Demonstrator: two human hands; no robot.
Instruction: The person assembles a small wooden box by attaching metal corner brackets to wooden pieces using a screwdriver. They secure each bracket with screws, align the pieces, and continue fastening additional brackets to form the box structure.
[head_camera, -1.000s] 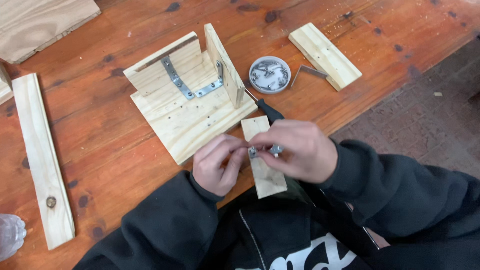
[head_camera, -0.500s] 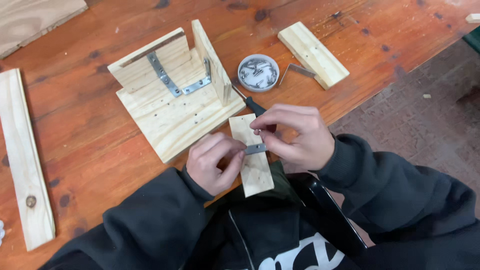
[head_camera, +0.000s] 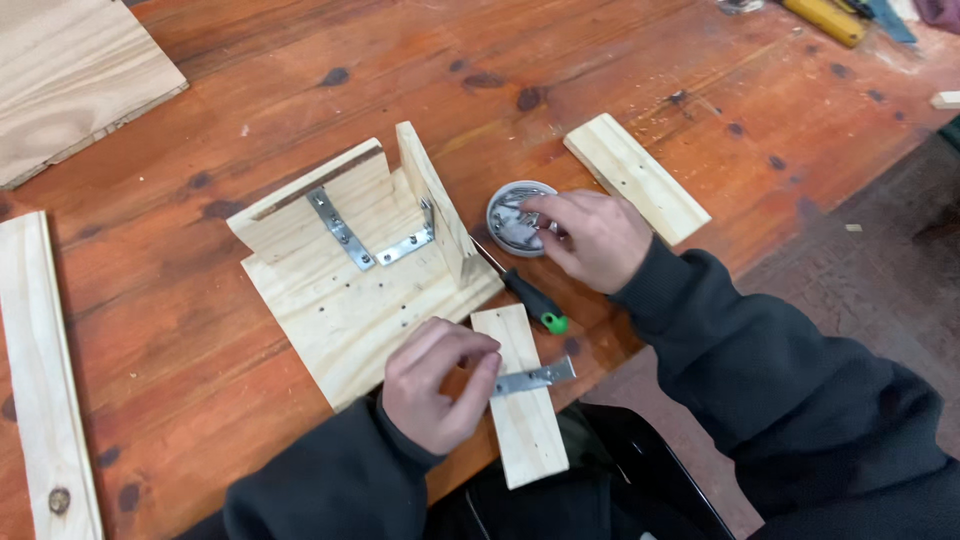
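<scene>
Pinning a flat metal bracket (head_camera: 533, 378) against a small pine board (head_camera: 520, 395) at the table's near edge, the left hand (head_camera: 437, 385) pinches it steady. Beyond, the right hand (head_camera: 590, 235) dips curled fingers into a round tin of screws (head_camera: 512, 215); fastening seems underway, needing one screw seated in the bracket's hole.

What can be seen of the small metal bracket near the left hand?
The metal bracket is a flat, narrow strip of silvery steel, lying crosswise on a small pale pine board at the table's near edge. The left hand pins one end with its fingertips; the other end juts past the board's right edge.
</scene>
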